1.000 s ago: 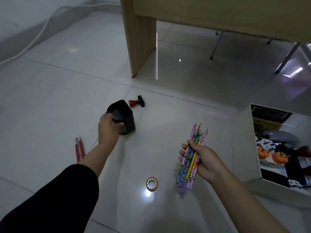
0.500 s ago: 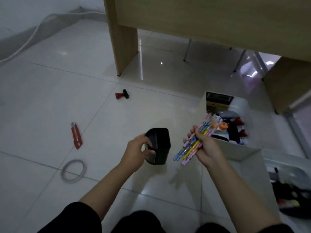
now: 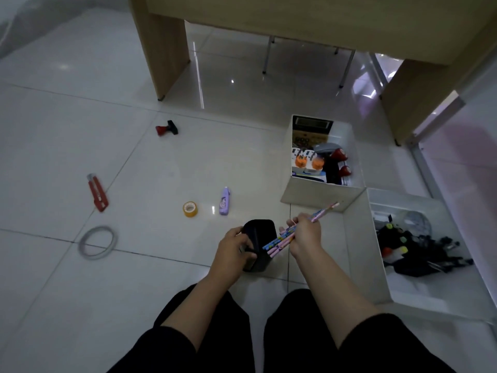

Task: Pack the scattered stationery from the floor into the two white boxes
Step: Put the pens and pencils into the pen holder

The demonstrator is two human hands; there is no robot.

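Observation:
My left hand (image 3: 233, 251) grips a black pen holder (image 3: 260, 243) that stands on the floor in front of my knees. In my right hand (image 3: 305, 234) is a bundle of colourful pencils (image 3: 285, 238), tilted, with its lower ends at the holder's mouth. Two white boxes lie to the right: the far box (image 3: 312, 191) holds a calculator and other items, the near box (image 3: 360, 254) holds dark clips and markers. Loose on the floor are a purple correction tape (image 3: 224, 201), a yellow tape roll (image 3: 190, 209), a red utility knife (image 3: 98, 193), a clear tape ring (image 3: 97, 242) and a red-black stamp (image 3: 166, 128).
A wooden desk leg (image 3: 161, 47) rises at the back, with a second wooden panel (image 3: 414, 95) at the right. Thin metal chair legs (image 3: 267, 55) show under the desk. My knees in black trousers fill the bottom edge.
My left hand has carried the pen holder from the far floor to just before my knees. My right hand has tipped the pencils down to the holder's mouth. The view has swung right.

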